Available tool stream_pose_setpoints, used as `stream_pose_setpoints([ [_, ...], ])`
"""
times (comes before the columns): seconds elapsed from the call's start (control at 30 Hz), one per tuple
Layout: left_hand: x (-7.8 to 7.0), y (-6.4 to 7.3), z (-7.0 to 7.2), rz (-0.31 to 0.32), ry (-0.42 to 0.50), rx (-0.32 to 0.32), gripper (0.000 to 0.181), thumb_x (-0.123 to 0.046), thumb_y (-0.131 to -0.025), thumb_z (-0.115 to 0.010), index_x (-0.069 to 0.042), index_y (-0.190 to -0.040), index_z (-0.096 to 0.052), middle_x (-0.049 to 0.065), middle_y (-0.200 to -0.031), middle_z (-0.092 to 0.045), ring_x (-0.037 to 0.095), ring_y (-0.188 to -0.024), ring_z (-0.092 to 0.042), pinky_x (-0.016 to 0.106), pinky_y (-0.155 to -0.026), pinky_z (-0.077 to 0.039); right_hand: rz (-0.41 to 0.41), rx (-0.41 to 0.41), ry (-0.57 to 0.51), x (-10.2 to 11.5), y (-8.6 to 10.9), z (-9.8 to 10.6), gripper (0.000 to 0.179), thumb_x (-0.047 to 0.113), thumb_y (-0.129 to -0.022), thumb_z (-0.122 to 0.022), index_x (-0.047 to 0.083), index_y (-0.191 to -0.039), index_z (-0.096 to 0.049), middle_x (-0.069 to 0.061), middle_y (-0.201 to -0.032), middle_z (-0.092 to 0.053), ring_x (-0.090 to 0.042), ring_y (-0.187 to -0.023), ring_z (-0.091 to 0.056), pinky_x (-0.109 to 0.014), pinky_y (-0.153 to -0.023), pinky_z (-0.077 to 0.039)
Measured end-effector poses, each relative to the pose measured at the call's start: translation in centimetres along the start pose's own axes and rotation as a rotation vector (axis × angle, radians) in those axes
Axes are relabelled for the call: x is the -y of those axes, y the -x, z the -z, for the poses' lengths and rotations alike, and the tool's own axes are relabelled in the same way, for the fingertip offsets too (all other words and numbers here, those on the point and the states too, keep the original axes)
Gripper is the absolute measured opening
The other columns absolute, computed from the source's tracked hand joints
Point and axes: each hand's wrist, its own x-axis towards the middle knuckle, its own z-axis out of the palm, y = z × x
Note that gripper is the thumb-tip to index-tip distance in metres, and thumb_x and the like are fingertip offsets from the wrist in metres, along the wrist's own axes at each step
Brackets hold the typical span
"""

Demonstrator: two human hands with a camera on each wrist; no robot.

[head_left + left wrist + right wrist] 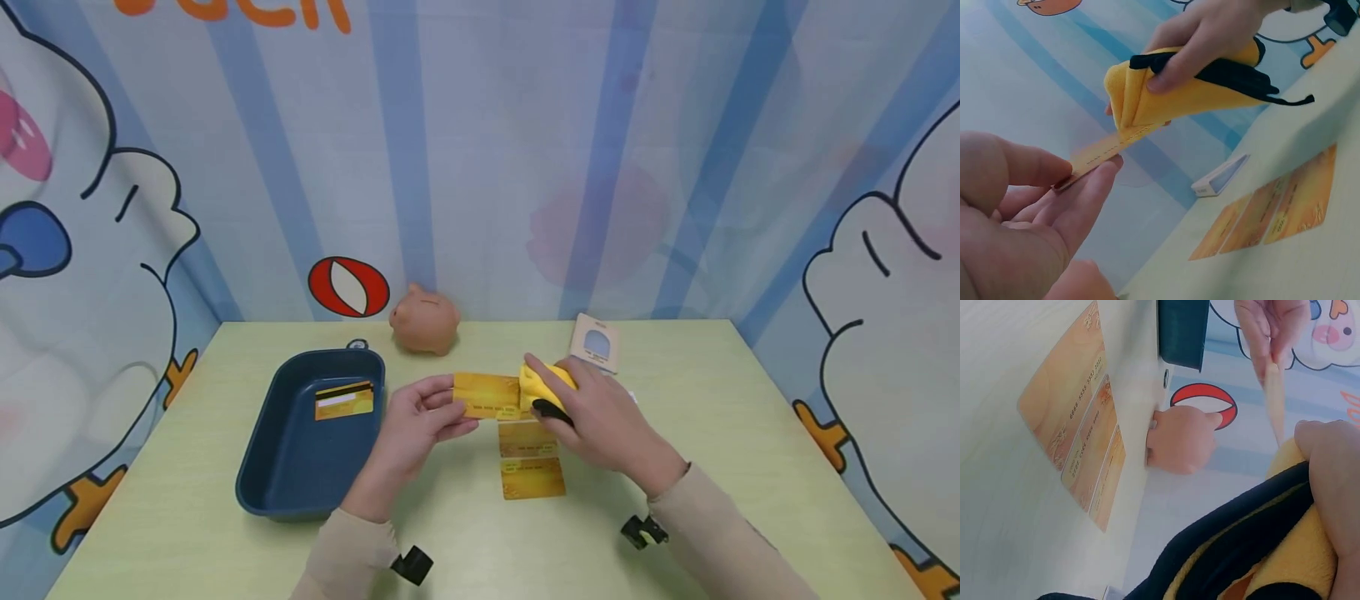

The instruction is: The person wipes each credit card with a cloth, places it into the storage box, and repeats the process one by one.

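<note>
Left grip [423, 421] pinches one end of the rectangular golden-yellow plastic card [483, 396] above the table [461, 537]; right grip [600, 412], curled round the bunched yellow-and-black cloth [533, 392] at the other end, should probably wipe lightly, card unbent.

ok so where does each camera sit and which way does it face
Head: on the head, facing forward and down over the table; left hand, right hand, sleeves show.
Left wrist: worn there, facing the pinched card and yellow cloth; both hands show.
Right wrist: worn there, facing across the cloth to the piggy bank; both hands show.
Both wrist views share three cards lying flat.
</note>
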Motion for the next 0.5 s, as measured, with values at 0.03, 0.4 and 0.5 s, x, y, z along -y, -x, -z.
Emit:
stream_pose_setpoints([
  [0.03, 0.10, -0.03, -0.03, -0.005, -0.011, -0.002, 0.040, 0.008, -0.100, -0.063, 0.006, -0.139, -0.059, 0.024, -0.123, -0.069, 0.029, -0.097, -0.078, 0.040, -0.083, -0.064, -0.004, -0.002, -0.004, -0.11, 0.08, 0.01, 0.078, 0.037, -0.099, -0.074, 0.026, -0.166, -0.035, -0.011, -0.117, -0.059, -0.022, -0.090, -0.054, -0.040, -0.073, -0.052],
  [0.4, 0.67, 0.11, -0.70, -0.101, -0.117, 0.012, 0.021, 0.011, -0.099, -0.060, 0.009, -0.117, -0.070, 0.021, -0.117, -0.072, 0.024, -0.103, -0.072, 0.044, -0.086, -0.063, -0.031, 0.025, -0.071, -0.45, 0.44, 0.38, 0.077, 0.039, -0.099, -0.073, 0.027, -0.165, -0.036, -0.010, -0.119, -0.058, -0.019, -0.088, -0.051, -0.037, -0.071, -0.051],
  [0.5, 0.81, 0.01, -0.77, -0.102, -0.115, 0.018, 0.020, 0.011, -0.099, -0.059, 0.010, -0.115, -0.072, 0.021, -0.122, -0.071, 0.023, -0.104, -0.071, 0.045, -0.088, -0.063, -0.040, 0.034, -0.081, -0.37, 0.41, 0.49, 0.077, 0.038, -0.099, -0.074, 0.027, -0.165, -0.036, -0.010, -0.120, -0.058, -0.019, -0.089, -0.051, -0.037, -0.072, -0.051],
])
